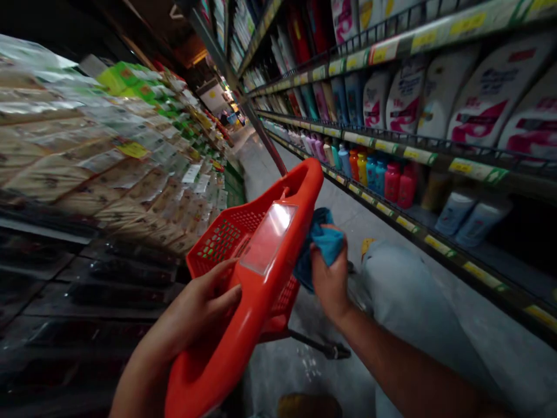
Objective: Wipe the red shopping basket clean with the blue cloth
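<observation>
Head cam shows the left hand curled round the handle of a red plastic shopping basket at 7 o'clock. The right hand, arm in from 5 o'clock, pinches a bunched blue cloth just beside the basket, not in it. Shampoo bottles fill shelves around 2 o'clock.

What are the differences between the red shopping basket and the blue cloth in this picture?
The red plastic shopping basket is rigid and glossy with a perforated mesh side, while the blue cloth is matt, soft and crumpled. The basket keeps a fixed shape; the cloth bunches up. The left hand lies on the basket's handle, while the right hand grips the cloth. Both are held up close together in front of the person, in a shop aisle.
</observation>
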